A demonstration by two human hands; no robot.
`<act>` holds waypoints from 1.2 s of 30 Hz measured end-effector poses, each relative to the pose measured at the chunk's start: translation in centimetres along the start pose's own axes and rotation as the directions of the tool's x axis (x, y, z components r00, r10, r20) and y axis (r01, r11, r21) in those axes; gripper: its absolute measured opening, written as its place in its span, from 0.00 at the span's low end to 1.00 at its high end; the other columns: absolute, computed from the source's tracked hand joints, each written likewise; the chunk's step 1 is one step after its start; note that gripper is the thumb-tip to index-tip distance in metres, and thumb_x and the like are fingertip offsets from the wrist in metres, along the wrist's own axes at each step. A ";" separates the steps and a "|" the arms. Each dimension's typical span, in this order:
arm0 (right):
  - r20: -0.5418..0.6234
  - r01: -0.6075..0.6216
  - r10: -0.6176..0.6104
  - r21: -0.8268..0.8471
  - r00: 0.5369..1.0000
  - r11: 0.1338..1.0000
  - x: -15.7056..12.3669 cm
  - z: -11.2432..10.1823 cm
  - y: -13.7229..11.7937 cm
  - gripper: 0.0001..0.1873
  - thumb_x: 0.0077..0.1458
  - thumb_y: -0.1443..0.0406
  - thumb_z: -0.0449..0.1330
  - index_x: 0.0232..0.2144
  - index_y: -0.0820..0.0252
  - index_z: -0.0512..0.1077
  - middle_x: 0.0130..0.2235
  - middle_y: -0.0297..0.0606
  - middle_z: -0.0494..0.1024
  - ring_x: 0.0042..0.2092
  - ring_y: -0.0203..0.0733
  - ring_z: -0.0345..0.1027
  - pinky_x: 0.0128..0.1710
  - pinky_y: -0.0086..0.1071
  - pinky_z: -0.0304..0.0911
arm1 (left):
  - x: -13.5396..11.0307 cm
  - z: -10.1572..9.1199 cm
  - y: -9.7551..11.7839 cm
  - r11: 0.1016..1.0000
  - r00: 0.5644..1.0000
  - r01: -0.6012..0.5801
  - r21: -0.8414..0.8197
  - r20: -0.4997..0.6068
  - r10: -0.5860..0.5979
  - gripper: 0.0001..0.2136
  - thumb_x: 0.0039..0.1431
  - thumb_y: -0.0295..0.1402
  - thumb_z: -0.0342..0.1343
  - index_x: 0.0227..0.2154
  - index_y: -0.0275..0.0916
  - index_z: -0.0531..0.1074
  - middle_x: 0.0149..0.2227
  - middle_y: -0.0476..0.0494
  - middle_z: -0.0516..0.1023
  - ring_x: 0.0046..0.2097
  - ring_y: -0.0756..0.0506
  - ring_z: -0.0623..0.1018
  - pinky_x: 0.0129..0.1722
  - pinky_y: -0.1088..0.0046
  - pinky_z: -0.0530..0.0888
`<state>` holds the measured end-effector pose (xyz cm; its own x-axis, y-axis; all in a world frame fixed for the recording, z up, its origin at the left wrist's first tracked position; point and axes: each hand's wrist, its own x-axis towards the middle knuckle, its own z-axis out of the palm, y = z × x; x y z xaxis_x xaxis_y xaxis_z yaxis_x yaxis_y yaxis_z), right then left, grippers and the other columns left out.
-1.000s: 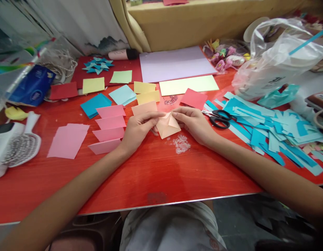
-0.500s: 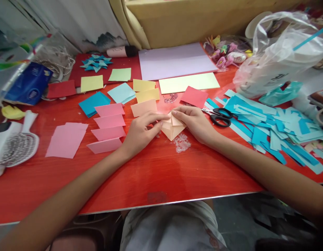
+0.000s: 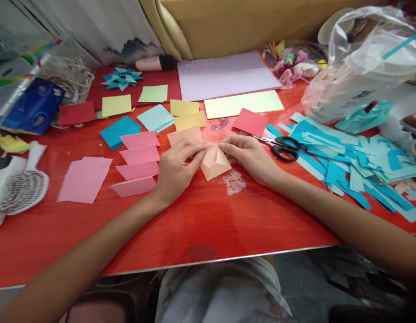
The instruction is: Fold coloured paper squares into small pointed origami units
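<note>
A small peach paper (image 3: 216, 164) with creased flaps is held just above the red table, one corner pointing toward me. My left hand (image 3: 181, 163) pinches its left upper edge between thumb and fingers. On the opposite side my right hand (image 3: 248, 154) grips the paper's upper right edge, thumb on top; its other fingertips are partly hidden behind the sheet. Behind my left hand stands a folded peach piece (image 3: 185, 134). Folded pink papers (image 3: 137, 170) form a row to the left. Black-handled scissors (image 3: 284, 148) lie beyond my right wrist.
Blue paper strips (image 3: 356, 157) are heaped at right, before a plastic bag (image 3: 359, 85). A hairbrush (image 3: 29, 188) and pink sheets (image 3: 83, 179) lie at left. At the back are a blue paper star (image 3: 122, 79) and a lilac sheet (image 3: 224, 76). The table's front edge (image 3: 221, 260) is near me.
The peach paper has turned and shifted slightly left, its near corner now further left. Both hands keep their pinch, my left hand having moved a little closer to its upper edge.
</note>
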<state>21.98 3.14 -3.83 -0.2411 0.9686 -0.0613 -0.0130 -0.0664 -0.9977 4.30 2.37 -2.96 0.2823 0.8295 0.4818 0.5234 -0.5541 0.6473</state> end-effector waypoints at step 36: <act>-0.038 0.011 -0.020 -0.223 0.999 0.975 -0.6 0.2 -0.3 0.11 0.55 0.62 0.54 0.24 0.64 0.66 0.24 0.33 0.66 0.25 0.30 0.56 0.23 0.26 0.50 | -0.7 1.0 -1.1 0.847 0.867 -0.498 0.185 0.083 0.491 0.07 0.57 0.25 0.52 0.38 0.35 0.72 0.39 0.42 0.77 0.42 0.48 0.76 0.43 0.72 0.75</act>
<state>21.97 2.55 -3.49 -0.2033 0.9782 -0.0424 0.2014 -0.0006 -0.9795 4.33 2.52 -4.60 0.5689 0.4529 0.6864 0.4517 -0.8696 0.1994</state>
